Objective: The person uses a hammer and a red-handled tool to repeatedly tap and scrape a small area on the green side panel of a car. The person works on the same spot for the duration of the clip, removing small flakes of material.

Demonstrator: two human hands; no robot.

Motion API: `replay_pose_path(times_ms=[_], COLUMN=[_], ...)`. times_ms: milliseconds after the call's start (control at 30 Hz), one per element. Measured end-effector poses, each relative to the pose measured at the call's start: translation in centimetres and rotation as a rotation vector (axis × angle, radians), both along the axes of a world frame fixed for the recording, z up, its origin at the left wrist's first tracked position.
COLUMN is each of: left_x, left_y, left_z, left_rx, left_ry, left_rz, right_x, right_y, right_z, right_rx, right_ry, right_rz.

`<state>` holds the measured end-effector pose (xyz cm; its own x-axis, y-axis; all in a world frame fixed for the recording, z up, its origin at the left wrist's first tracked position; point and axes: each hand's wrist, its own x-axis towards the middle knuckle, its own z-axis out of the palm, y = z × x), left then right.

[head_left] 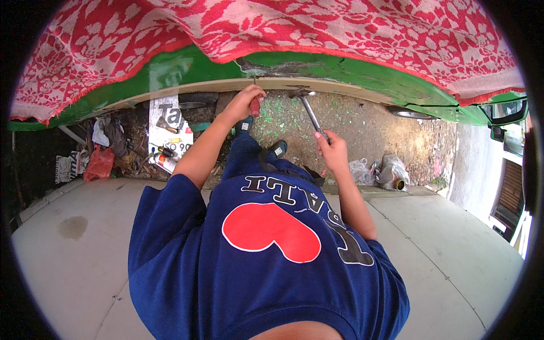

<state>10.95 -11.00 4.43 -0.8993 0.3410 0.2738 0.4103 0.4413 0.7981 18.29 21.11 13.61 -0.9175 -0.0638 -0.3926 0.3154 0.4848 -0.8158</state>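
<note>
Head view: left hand (242, 103) fingers wrap a red-handled tool (255, 105) against the green panel's (317, 67) scraped lower edge. Right hand (333, 148) fingers clamp a hammer (310, 112), shaft angled up-left, head just right of the tool.

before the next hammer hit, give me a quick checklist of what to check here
1. Left hand closed on the red-handled chisel: ok.
2. Chisel tip set on the damaged lower edge of the green body panel: cannot tell, the tip is too small to see.
3. Right hand gripping the hammer at the handle end: ok.
4. Hammer head near the panel edge, apart from the left hand: ok.
5. Red patterned cloth lying over the panel, clear of the bare patch: ok.
6. Feet on the ground below the tools: not ok, green paint chips lie around them.
</note>
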Motion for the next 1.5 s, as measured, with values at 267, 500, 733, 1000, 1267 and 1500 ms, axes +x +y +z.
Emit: replay_pose_path(times_ms=[267,500,733,1000,1267,1500], left_x=[0.3,-0.2,0.2,-0.3,-1.4,-2.0], left_y=[0.7,2.5,3.7,2.8,4.0,5.3], left_z=[3.6,3.5,3.4,3.4,1.5,3.8], left_rx=[-0.288,-0.057,0.180,-0.119,0.025,0.003], left_ry=[0.039,-0.015,-0.308,-0.279,-0.220,-0.196], left_rz=[0.073,0.207,0.303,0.065,-0.078,-0.104], right_x=[0.6,1.0,1.2,0.6,0.5,0.7], right_y=[1.0,1.4,1.9,2.0,2.3,2.9], right_z=[0.5,0.7,0.8,1.4,1.5,1.5], right_rx=[-0.099,-0.112,-0.116,-0.117,-0.108,-0.094], right_ry=[-0.041,-0.031,-0.085,-0.109,-0.129,-0.119], right_rz=[-0.122,-0.121,-0.140,-0.143,-0.166,-0.146])
